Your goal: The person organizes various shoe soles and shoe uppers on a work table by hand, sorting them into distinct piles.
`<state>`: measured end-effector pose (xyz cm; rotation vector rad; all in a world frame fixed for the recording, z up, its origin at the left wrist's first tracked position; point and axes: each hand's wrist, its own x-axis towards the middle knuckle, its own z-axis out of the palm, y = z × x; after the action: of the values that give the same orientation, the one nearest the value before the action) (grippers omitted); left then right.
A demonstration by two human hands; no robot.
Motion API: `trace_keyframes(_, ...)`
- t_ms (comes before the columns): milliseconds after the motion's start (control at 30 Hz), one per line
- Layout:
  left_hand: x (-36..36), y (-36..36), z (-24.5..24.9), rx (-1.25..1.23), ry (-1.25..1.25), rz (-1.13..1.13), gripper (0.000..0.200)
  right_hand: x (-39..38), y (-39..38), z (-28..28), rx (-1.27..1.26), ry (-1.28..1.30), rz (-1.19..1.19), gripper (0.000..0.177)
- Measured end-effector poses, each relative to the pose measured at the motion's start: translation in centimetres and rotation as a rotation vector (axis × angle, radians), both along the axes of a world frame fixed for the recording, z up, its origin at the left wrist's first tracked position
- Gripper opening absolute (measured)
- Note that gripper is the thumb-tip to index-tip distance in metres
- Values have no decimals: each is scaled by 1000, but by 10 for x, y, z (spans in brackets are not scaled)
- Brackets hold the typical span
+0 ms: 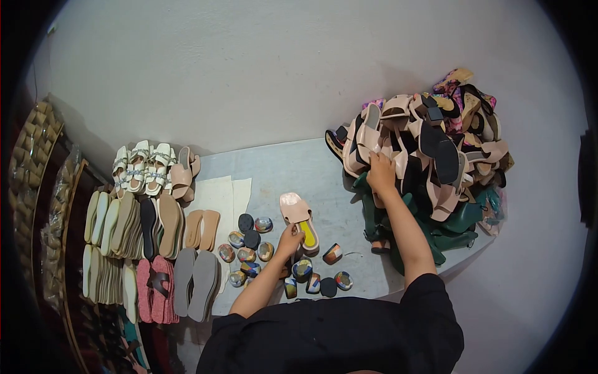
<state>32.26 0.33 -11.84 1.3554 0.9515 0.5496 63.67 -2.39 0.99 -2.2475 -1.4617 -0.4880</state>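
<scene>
My left hand [291, 242] is closed on the side of a pale pink slide sandal [295, 207], which has a yellow patch on its insole. Around it on the table lie several patterned heel blocks [302, 269] and a few dark ones [251, 239]. On the right, my right hand [381, 174] reaches into a heap of shoes, its fingers closed over the edge of a pale pink sandal [373, 138]. The fingertips there are partly hidden. Beneath the pink sandals sit dark green shoe lasts [461, 218].
Stacks of insoles [128, 221], grey soles [203, 283] and pink soles [156, 290] stand at the left. White sandals [142, 167] and a beige sandal [184, 174] rest behind them. Shelves [59, 218] line the far left. A wall [249, 81] bounds the table's back.
</scene>
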Motion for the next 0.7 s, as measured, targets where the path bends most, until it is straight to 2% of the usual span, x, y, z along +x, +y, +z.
trace_keyframes(33,-5,-12,39,-97,24,68,43,9,6,-5,-17,-85,22,40)
trace_keyframes(133,-27,-6,4,64,41,99,42,21,14,-4,-198,-133,52,32)
trace_keyframes(167,-33,-7,-2,71,-18,146,38,22,15,-2,-160,-193,75,26)
trace_keyframes(267,-43,-19,39,78,-30,199,34,19,18,7,-136,-207,78,23)
trace_keyframes(467,-39,-30,74,50,-258,284,21,22,32,35,82,-365,-4,19)
trace_keyframes(567,-39,-36,89,76,-329,316,19,28,43,21,26,-382,-25,13)
trace_keyframes(633,-42,-34,94,124,-368,339,18,18,46,37,59,-375,-8,9)
trace_keyframes(700,-52,-32,96,185,-394,365,17,9,47,63,211,-440,108,9)
